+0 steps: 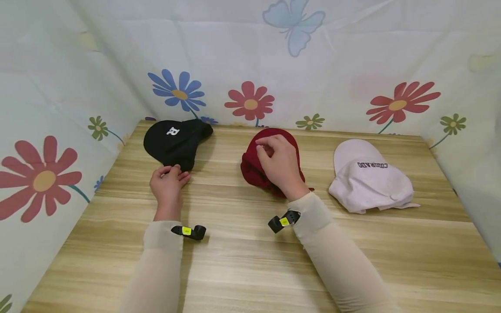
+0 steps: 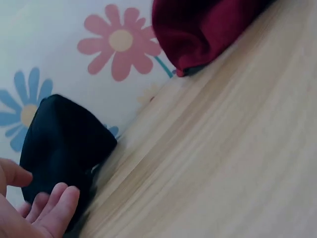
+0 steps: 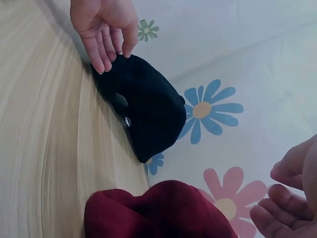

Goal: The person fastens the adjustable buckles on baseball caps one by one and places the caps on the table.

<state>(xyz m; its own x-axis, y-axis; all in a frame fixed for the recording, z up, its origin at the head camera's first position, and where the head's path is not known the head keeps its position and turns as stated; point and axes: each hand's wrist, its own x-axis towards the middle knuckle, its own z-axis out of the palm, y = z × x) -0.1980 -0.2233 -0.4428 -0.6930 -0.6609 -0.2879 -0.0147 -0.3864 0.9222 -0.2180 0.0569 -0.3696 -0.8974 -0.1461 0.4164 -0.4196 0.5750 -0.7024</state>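
A black cap [image 1: 172,141] with a white letter R lies at the table's back left. My left hand [image 1: 167,184] is at its near edge, fingers loosely bent. In the left wrist view a gap shows between thumb and fingertips [image 2: 69,196], with the black cap [image 2: 64,144] behind them. My right hand [image 1: 279,163] hovers over the dark red cap [image 1: 250,167] in the middle, thumb and fingers curved and apart, nothing between them. The right wrist view shows that hand [image 3: 290,198] beside the red cap [image 3: 153,213]. Part of the red cap is hidden under the hand.
To the right lies a pale pink cap [image 1: 368,178] lettered COLORADO, brim toward the back. All three caps rest on a wood-grain table [image 1: 235,261]. A white curtain [image 1: 336,78] with printed flowers and a butterfly borders the table's back and sides.
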